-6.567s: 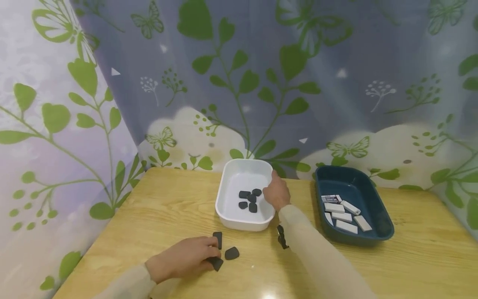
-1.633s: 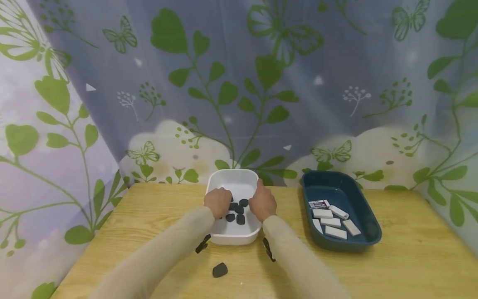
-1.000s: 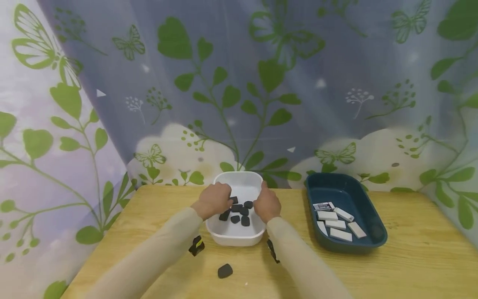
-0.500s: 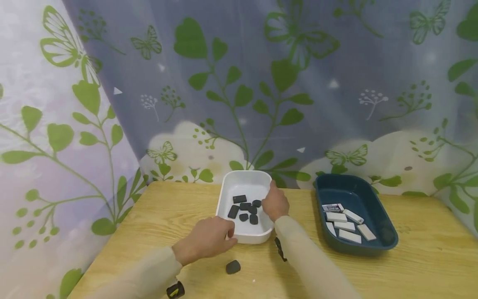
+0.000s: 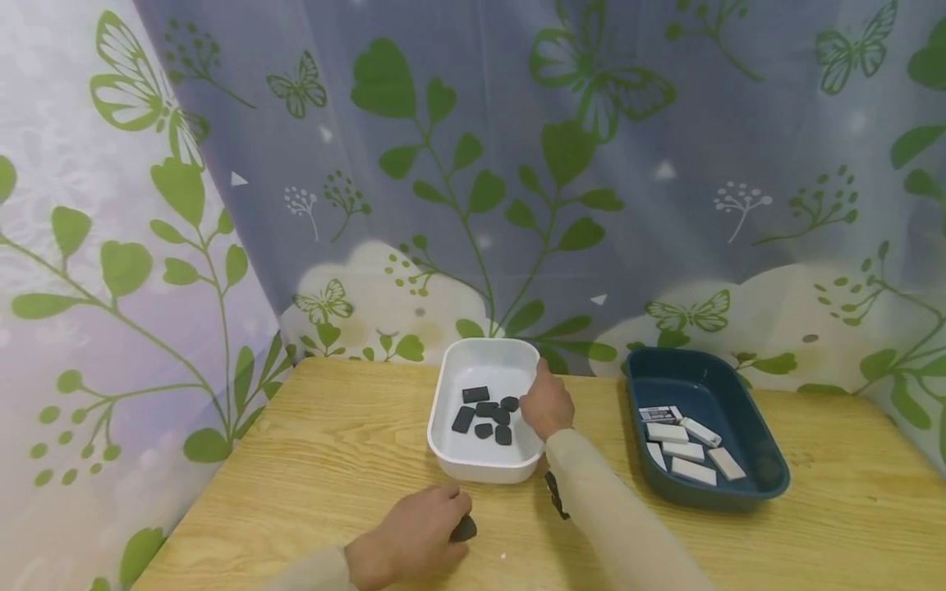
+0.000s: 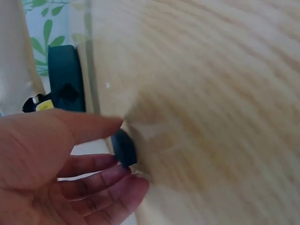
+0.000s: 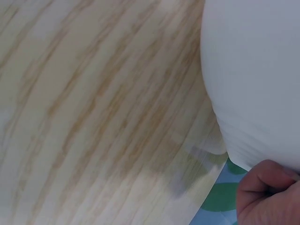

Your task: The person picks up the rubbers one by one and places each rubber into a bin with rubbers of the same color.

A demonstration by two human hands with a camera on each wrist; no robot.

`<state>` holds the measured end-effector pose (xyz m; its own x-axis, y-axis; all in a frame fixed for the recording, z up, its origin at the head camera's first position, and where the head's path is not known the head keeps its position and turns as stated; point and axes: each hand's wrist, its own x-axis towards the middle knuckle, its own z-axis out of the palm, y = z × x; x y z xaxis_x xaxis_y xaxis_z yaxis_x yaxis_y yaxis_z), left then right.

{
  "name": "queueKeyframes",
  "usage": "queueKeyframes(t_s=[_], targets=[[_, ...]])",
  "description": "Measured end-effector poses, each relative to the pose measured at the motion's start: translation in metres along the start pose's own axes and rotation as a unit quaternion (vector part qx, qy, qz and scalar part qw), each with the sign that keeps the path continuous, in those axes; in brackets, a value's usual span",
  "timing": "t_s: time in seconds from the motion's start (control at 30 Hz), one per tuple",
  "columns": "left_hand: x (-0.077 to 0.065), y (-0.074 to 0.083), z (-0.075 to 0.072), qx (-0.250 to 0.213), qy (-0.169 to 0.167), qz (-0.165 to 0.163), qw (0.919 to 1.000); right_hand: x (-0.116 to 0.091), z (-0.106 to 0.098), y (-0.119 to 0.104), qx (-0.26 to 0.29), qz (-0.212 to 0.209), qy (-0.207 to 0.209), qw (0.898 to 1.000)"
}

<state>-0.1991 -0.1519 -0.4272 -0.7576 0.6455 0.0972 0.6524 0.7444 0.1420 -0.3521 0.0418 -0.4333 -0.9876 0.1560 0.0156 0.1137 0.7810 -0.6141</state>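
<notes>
In the head view a flat, dark piece with rounded corners (image 5: 463,529) lies near the table's front. My left hand (image 5: 417,533) is at it, thumb and fingers on either side; the left wrist view shows the dark piece (image 6: 124,147) between thumb and fingertips. Behind stands a white tub (image 5: 484,472) holding several dark pieces, some rectangular, some rounded; one is a black rectangle (image 5: 475,394). My right hand (image 5: 547,400) grips the tub's right rim, its fingers partly hidden. The right wrist view shows the curled right hand (image 7: 269,197) at the white tub wall (image 7: 253,84).
To the right stands a dark blue tub (image 5: 761,447) with several white blocks that look like erasers (image 5: 693,471) and a printed-sleeve block (image 5: 659,414). All sits on a wooden table (image 5: 325,443), with a patterned curtain (image 5: 458,164) behind it and another at the left.
Two black rectangles now lie in the white tub after my left hand reached in there. That hand has since come back to the front, around the loose dark piece. My right hand keeps gripping the rim.
</notes>
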Motion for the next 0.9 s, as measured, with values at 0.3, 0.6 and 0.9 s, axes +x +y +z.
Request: queueKeyframes(t_s=[0.3, 0.6, 0.9], targets=[[0.001, -0.003, 0.007, -0.015, 0.025, 0.018, 0.9994, 0.002, -0.001, 0.001, -0.01, 0.002, 0.003, 1.0], [0.024, -0.022, -0.045, -0.082, -0.003, 0.029, 0.9962, -0.001, 0.002, 0.0, -0.012, 0.005, 0.0, 1.0], [0.104, -0.059, -0.106, 0.015, 0.047, 0.047, 0.9976, 0.0, 0.001, 0.0, -0.02, 0.001, 0.004, 1.0]])
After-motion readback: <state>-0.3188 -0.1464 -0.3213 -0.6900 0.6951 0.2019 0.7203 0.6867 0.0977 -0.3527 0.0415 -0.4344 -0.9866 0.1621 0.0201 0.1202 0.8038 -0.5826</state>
